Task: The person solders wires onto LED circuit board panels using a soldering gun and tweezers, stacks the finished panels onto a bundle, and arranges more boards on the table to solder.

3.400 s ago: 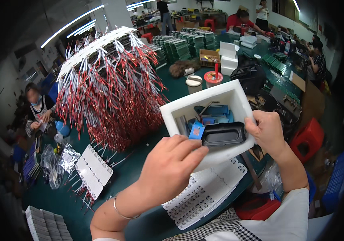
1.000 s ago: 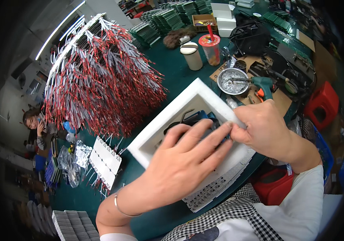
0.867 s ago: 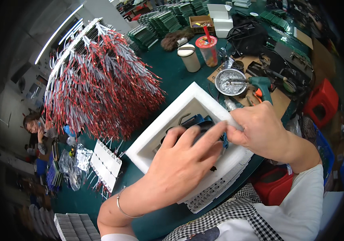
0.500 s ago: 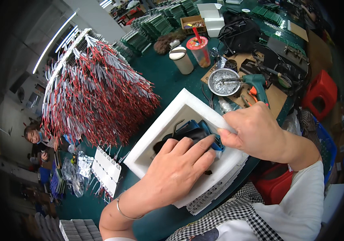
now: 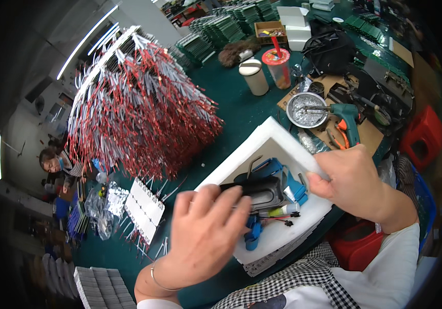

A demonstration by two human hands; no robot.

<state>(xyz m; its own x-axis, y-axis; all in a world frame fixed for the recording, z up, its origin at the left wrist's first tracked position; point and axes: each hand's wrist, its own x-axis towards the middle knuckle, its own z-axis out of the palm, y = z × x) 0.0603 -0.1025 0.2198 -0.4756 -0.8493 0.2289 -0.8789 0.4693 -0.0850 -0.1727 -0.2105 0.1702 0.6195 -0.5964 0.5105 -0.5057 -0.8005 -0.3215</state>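
Observation:
A white foam box (image 5: pixel 288 138) stands tilted in front of me. Its wall on the right is pinched between the thumb and fingers of my right hand (image 5: pixel 352 177). Over the box's left side hovers my left hand (image 5: pixel 205 232), slightly blurred, fingers apart and nothing visibly held. Its fingertips are beside a black hollow plastic piece (image 5: pixel 264 193); whether they touch cannot be made out. Also inside are blue straps (image 5: pixel 295 189), a bent metal rod (image 5: pixel 252 166), a small tube with a yellow-green part (image 5: pixel 280 210) and wires with black connectors (image 5: pixel 288 222).
At left rises a big stack of boards with red and white wires (image 5: pixel 143 108), with a white panel (image 5: pixel 145 208) below it. Beyond the box are a lidded cup (image 5: pixel 254 80), a drink cup (image 5: pixel 277 69), a metal bowl (image 5: pixel 307 109) and a green soldering gun (image 5: pixel 348 118). Another person (image 5: pixel 56 165) is at far left.
My left hand has lifted back from the box's contents toward the left, uncovering the black piece, straps and wires. The right hand keeps its grip on the rim. The whole view has shifted slightly.

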